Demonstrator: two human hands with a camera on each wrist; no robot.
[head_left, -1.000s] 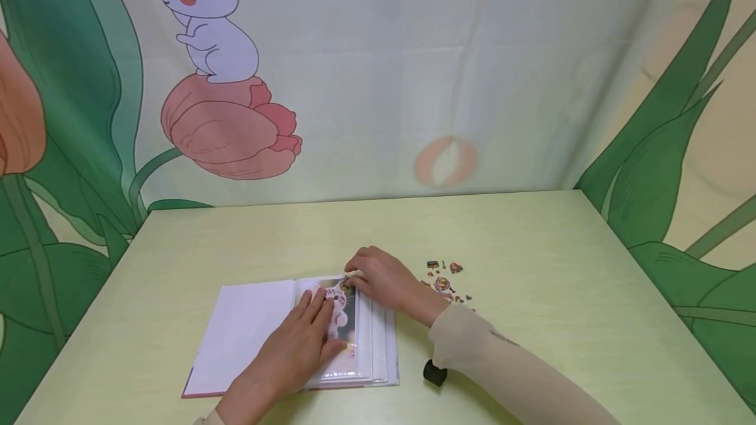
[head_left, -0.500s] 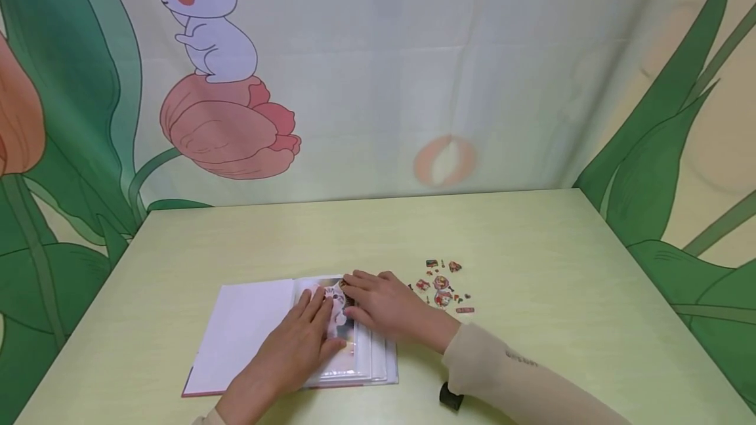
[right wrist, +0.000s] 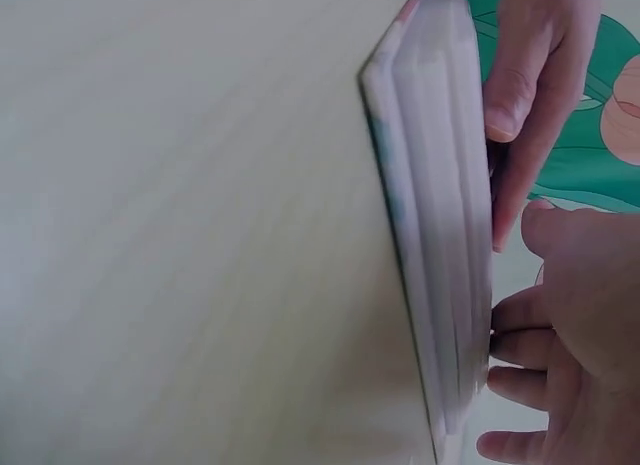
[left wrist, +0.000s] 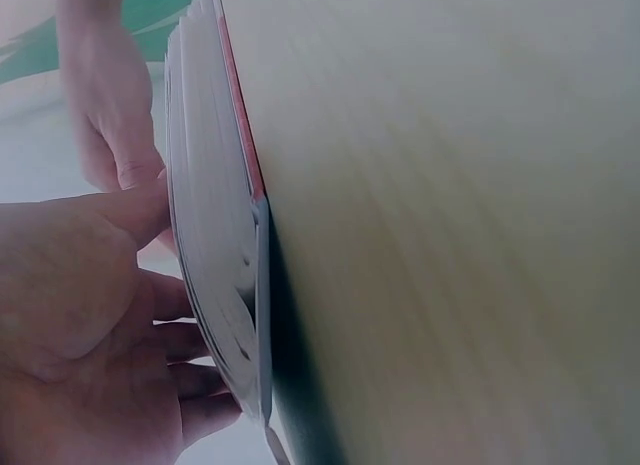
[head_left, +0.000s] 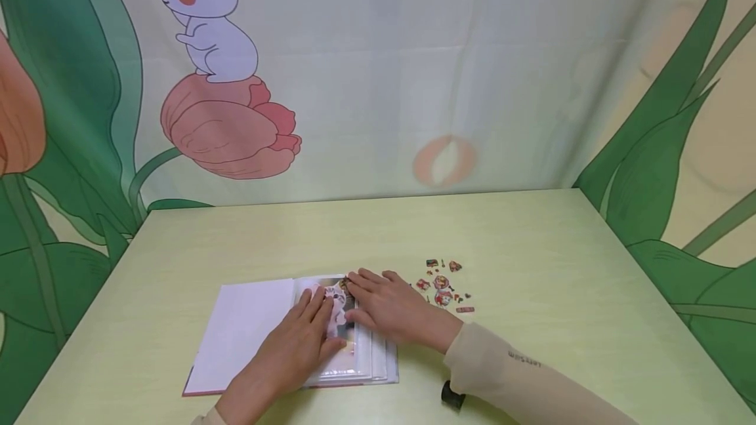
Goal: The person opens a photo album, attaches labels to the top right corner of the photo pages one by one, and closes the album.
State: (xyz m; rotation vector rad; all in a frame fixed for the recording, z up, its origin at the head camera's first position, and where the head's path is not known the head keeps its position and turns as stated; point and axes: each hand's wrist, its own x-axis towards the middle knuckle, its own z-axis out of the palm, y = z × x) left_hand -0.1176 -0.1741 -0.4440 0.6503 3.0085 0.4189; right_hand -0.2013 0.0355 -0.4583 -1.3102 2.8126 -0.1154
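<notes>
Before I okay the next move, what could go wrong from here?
1. The right hand lies close to the scattered sticker-like pieces; drawing it back low could brush some aside.
2. The left hand and right hand both rest over the cat picture in the open album; if either slides, the picture might shift or crease.

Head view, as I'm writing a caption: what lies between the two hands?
The head view shows part of the animal picture in the open album.

A pale table [head_left: 543, 267] bears an open album [head_left: 248, 326] and stickers [head_left: 443, 298].
</notes>
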